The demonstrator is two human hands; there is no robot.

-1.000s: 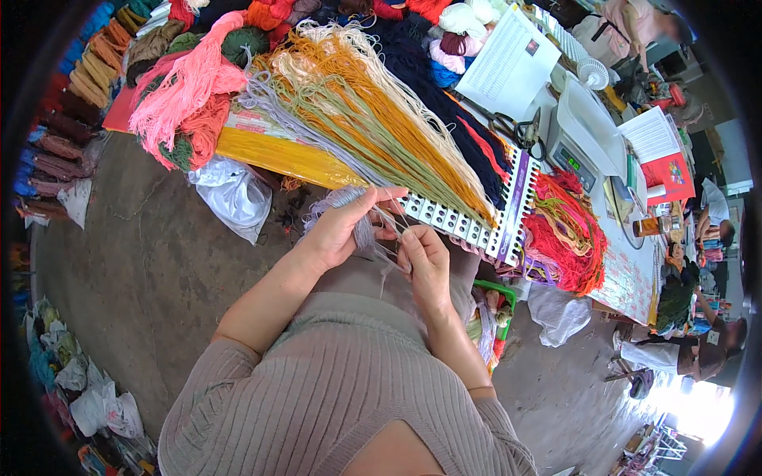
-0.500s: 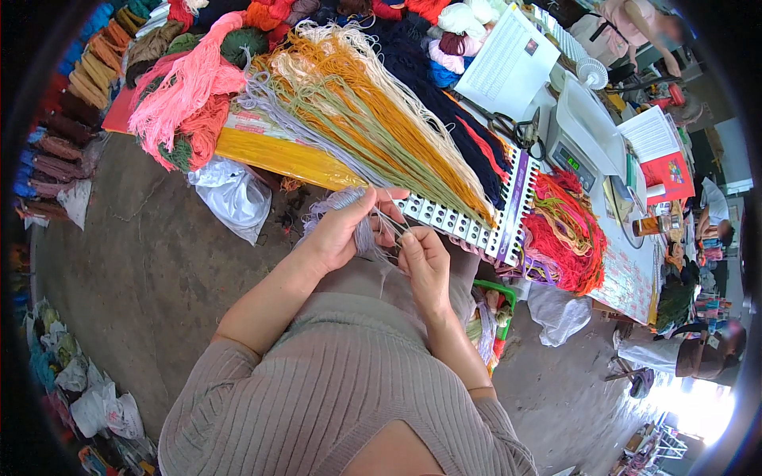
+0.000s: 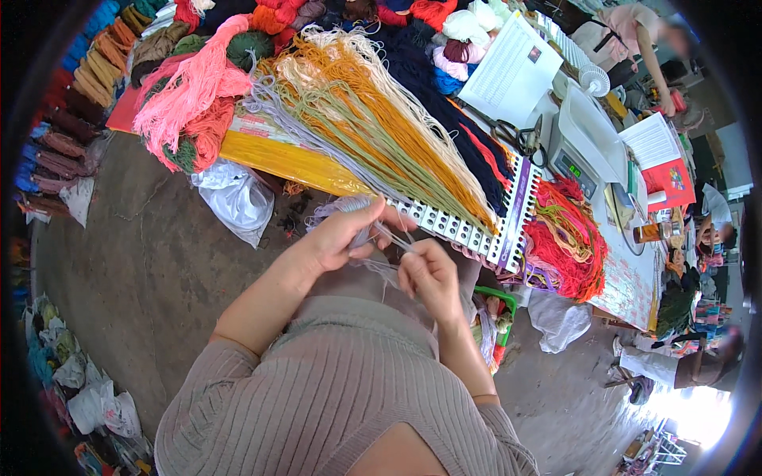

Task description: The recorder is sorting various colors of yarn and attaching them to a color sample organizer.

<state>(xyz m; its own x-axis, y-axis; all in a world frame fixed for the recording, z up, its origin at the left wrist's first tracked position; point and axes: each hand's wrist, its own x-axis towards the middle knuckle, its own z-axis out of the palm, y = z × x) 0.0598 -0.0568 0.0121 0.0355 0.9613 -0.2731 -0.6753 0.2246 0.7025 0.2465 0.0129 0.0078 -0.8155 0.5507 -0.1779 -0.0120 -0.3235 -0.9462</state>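
A bundle of pale lavender-grey yarn (image 3: 355,208) lies in my left hand (image 3: 343,236), whose fingers close around it above my lap. Several strands run from there to my right hand (image 3: 429,274), which pinches them between thumb and fingers. Just beyond both hands is a white card strip with punched holes (image 3: 446,225), set along the table edge. From it, long yarns in olive green (image 3: 373,143), mustard (image 3: 397,103), cream and navy (image 3: 429,103) fan out across the table. A purple-and-white strip (image 3: 520,208) stands at the right end of the card.
Pink yarn skeins (image 3: 194,87) hang at the table's left, over a white plastic bag (image 3: 234,198). To the right are a red yarn heap (image 3: 565,238), black scissors (image 3: 530,139), a digital scale (image 3: 573,168) and a glass jar (image 3: 649,232). A green basket (image 3: 502,313) stands below. Other people are at far right.
My right hand has shifted slightly right and down, its fingers more curled. The strands still stretch between both hands. At the far right a person's arm has reached down.
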